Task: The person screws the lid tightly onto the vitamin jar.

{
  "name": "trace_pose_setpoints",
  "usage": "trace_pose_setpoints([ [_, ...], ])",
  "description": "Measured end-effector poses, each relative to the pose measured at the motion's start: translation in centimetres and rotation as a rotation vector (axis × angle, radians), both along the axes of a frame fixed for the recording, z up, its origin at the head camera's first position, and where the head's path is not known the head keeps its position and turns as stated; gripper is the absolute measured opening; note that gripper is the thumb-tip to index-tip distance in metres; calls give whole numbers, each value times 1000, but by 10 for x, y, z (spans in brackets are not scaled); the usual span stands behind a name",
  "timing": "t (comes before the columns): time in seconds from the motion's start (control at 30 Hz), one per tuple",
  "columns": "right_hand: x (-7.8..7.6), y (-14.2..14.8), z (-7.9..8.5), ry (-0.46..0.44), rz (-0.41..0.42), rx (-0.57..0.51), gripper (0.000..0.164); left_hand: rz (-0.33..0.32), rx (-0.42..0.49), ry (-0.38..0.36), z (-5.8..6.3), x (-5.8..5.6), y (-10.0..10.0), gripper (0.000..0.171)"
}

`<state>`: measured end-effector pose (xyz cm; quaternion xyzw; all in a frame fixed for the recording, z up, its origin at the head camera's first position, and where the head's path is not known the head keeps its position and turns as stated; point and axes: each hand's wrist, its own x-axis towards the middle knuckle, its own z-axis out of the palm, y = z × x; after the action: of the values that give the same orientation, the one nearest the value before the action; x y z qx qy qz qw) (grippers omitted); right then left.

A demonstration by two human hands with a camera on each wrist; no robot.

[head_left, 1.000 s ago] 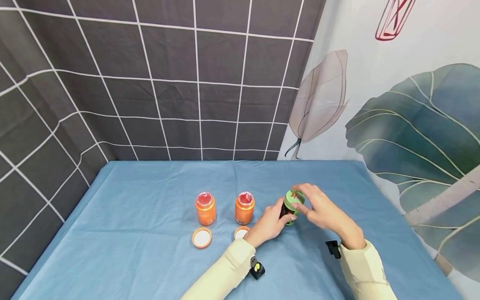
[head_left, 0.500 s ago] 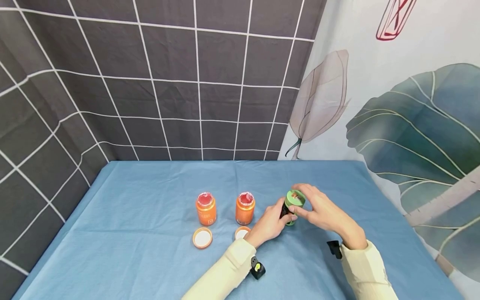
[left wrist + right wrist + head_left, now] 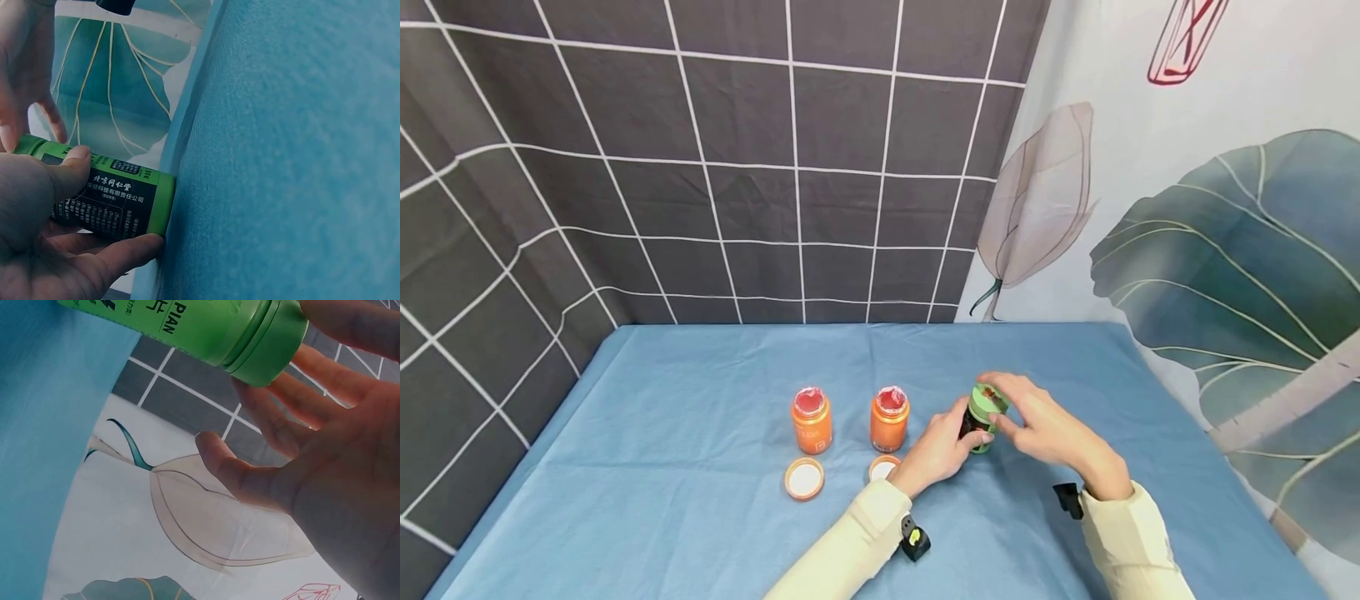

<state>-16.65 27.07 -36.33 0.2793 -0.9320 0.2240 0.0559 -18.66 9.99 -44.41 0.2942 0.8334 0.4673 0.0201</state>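
Observation:
My left hand (image 3: 940,448) grips a green bottle (image 3: 128,194) with a black label, thumb on one side and fingers on the other. In the head view the bottle stands on the cloth at the right. Its green lid (image 3: 275,347) is on. My right hand (image 3: 1054,427) is at that lid; in the right wrist view its fingers reach past the lid's far side, while the thumb (image 3: 234,469) stands apart from it. Whether those fingers touch the lid is unclear.
To the left stand two uncapped orange bottles (image 3: 812,428) (image 3: 889,427) with red and white mouths. An orange lid (image 3: 804,478) lies upside down before one; another lid (image 3: 883,467) is partly hidden by my left wrist. Blue cloth (image 3: 647,467) covers the table.
My right hand's thumb and fingers have shifted slightly around the green lid. The left hand keeps its grip on the green bottle, and the orange bottles stay where they were.

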Motion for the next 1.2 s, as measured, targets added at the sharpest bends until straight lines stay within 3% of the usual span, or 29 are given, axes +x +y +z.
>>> trace_pose_setpoints([
  [0.87,-2,-1,-2,43,-66,6,37,14,-2,-45,-2,0,2,49],
  [1.2,-4,-1,-4,44,-122,21,49,32,-1,-76,-3,0,2,49],
])
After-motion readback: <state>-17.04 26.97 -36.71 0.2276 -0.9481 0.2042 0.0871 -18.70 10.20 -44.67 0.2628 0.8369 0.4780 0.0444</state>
